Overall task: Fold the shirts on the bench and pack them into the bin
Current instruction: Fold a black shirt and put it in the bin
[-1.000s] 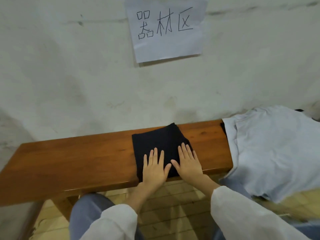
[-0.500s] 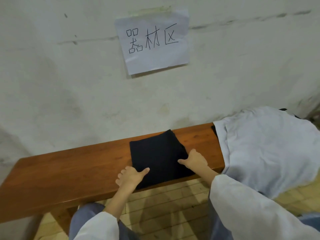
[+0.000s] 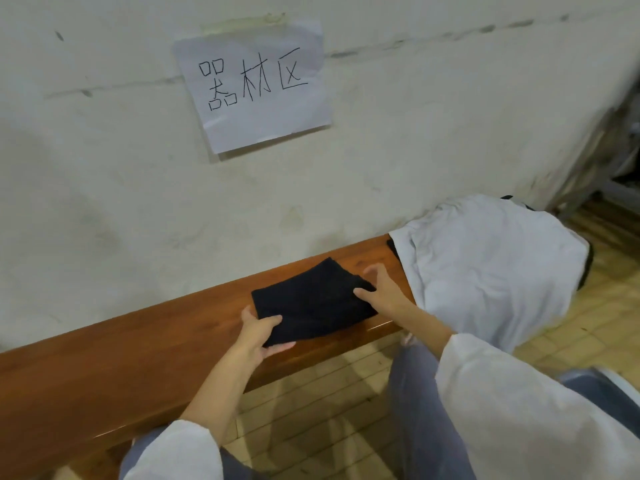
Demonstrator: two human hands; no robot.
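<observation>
Folded black shirt [image 3: 315,303] on bench [image 3: 138,341], left hand [image 3: 258,332] pinching its corner, right hand [image 3: 381,292] gripping its edge

a scuffed off-white plaster wall [image 3: 415,150] filled the upper view, crossed by a thin dark crack line. a creased white paper sheet with three black handwritten characters [image 3: 256,109] hung on it under a strip of yellowed tape [image 3: 242,23]. a long glossy reddish-brown wooden bench [image 3: 121,358] stood against the wall, over a floor of small pale yellow tiles [image 3: 311,410].
</observation>
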